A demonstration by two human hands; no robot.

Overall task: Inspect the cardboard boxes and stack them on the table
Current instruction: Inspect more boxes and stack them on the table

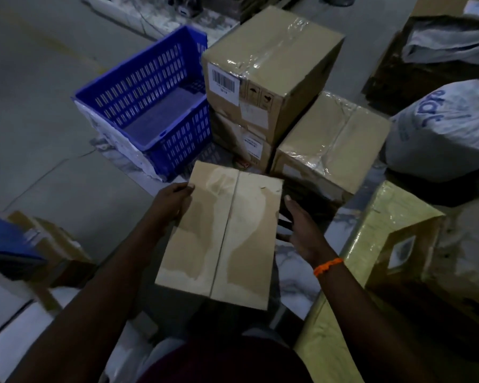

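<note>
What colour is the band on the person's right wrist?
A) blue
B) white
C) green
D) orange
D: the band on the wrist of the right hand, which is open beside the cardboard box, is bright orange.

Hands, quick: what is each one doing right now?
Left hand: closed on the left edge of the small cardboard box, holding it.
Right hand: open, palm toward the box's right side; contact cannot be told.
</note>
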